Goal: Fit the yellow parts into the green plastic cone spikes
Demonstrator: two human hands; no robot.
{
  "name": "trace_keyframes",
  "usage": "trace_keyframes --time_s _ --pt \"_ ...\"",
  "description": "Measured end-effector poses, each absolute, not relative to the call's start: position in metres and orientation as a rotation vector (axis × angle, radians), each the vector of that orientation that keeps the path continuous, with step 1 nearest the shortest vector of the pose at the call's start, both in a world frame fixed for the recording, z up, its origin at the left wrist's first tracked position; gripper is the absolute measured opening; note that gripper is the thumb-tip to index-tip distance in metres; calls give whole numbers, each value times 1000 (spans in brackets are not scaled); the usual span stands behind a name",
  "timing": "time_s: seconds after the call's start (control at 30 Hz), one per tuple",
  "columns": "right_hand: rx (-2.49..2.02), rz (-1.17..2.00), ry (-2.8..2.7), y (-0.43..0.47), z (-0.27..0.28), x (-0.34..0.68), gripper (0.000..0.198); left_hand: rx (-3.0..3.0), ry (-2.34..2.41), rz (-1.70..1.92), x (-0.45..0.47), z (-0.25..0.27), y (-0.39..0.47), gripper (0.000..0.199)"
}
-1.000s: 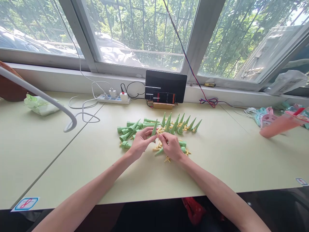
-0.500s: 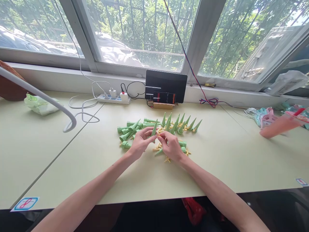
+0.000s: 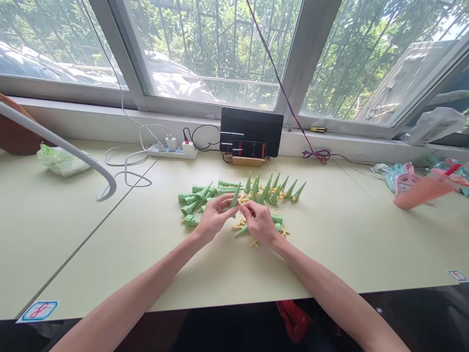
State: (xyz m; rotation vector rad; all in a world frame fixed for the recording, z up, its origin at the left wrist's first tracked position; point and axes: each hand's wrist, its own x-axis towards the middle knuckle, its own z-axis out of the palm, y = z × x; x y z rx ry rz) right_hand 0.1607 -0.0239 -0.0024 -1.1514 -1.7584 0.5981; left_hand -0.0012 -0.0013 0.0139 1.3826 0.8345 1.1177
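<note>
My left hand is closed around a green plastic watering spike, its pointed end up and leaning slightly right. Against the spike's side, my right hand pinches a small yellow valve piece, mostly covered by the fingertips. Behind the hands, several green spikes stand points up, with yellow pieces at their bases. More spikes lie in a heap beyond my left hand. Loose yellow pieces are scattered under and beside my right hand, where another spike lies partly hidden.
A dark tablet and a phone lean near the window. To their left lies a power strip with cables. A pink drink cup is at the right, and a white curved bar crosses the left side.
The held spike's tip has tilted and shifted slightly to the right. Both hands stay almost where they were, fingertips together at the spike.
</note>
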Motion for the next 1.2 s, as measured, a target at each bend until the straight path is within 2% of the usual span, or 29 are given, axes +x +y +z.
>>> trace_keyframes --time_s 0.4,0.6,0.9,1.2 --pt "-1165 580 -1728 -22 -9 158 33 1502 844 1153 -3 9 1 32" --pt "-1133 416 -1629 -21 -7 159 27 1667 898 1156 -3 3 1 28" --pt "-1024 452 -1629 -24 -8 156 19 1874 922 1070 0 -6 -1 27" --pt "-977 298 -1540 -24 -11 154 15 1909 919 1077 -4 1 -1 29"
